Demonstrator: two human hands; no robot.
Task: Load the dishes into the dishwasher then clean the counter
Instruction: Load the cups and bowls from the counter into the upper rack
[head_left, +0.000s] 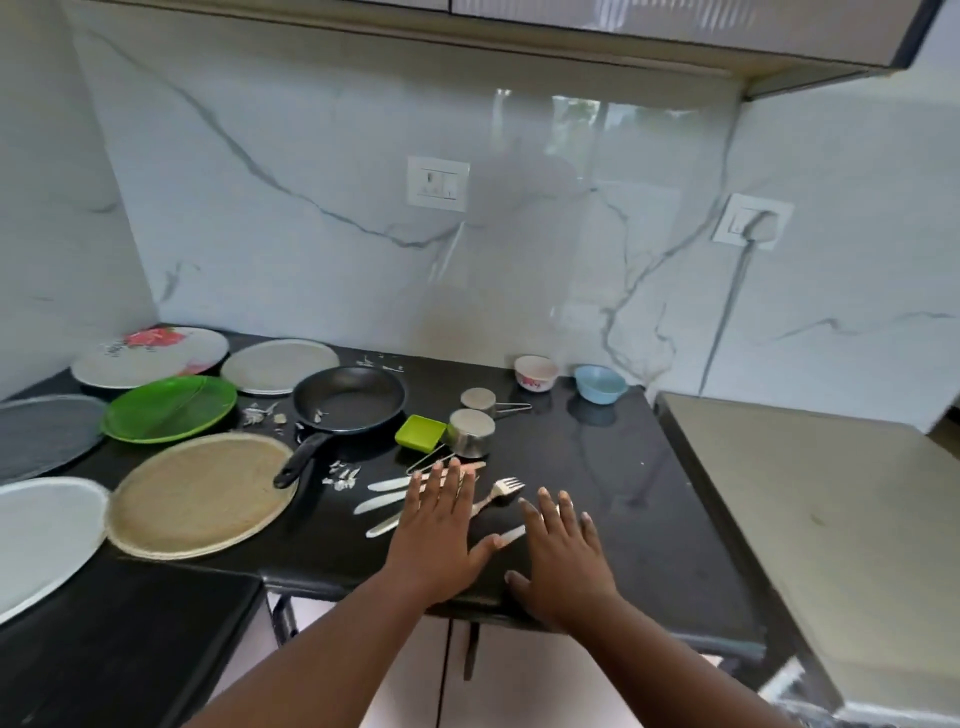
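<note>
While both your hands lie flat with fingers spread, holding nothing, the left hand (439, 525) covers the cutlery (387, 501) near the counter's (613, 457) front edge and the right hand (563, 551) rests just beside it. Those knives and the fork (501, 493) are light, stiff and slippery; pinch them by the handles. Behind them, the frying pan's (349, 397) handle, steel cups (470, 432) and scraps crowd your reach
</note>
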